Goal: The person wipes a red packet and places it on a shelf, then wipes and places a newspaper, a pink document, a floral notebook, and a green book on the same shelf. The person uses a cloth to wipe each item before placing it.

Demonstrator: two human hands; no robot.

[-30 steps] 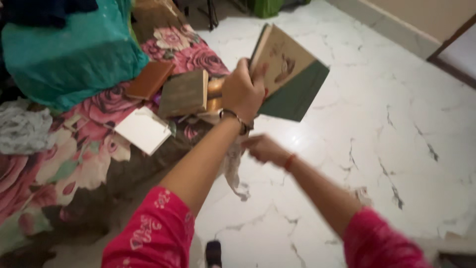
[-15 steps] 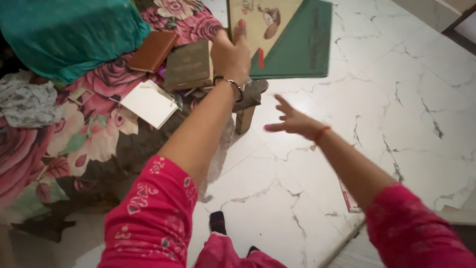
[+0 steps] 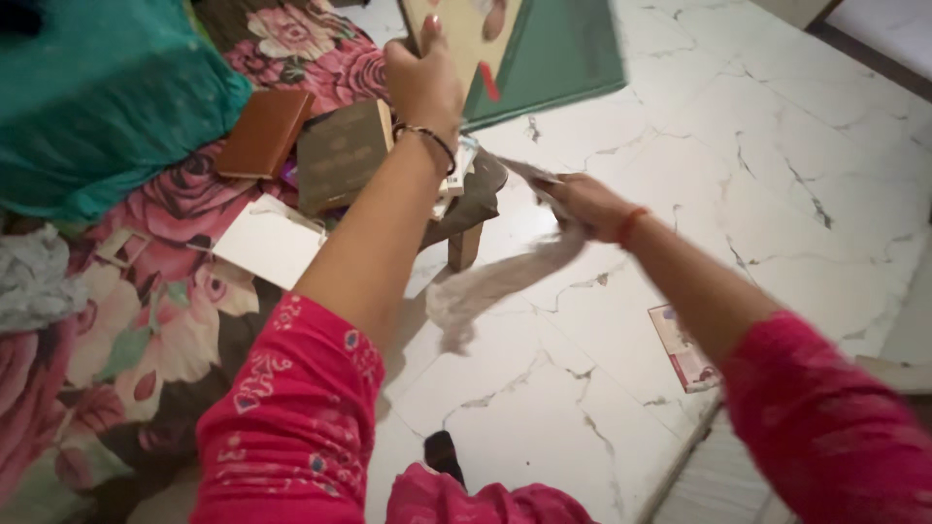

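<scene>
Book [image 3: 544, 49], large, flat, green-and-tan cover, held up over white marble floor [image 3: 777, 194] by left hand [image 3: 422, 82], fingers clamped on its edge.
Right hand [image 3: 582, 204] closed around thin, limp, greyish cloth [image 3: 495, 286] that hangs loose and crumpled. Small wooden stool [image 3: 466, 209] below carries stacked books: olive hardback [image 3: 340, 155], brown one [image 3: 262, 131]. White card [image 3: 267, 243] on rose-print floral bedspread [image 3: 146, 291]; teal fabric bundle [image 3: 107, 97] behind. No containers visible.
</scene>
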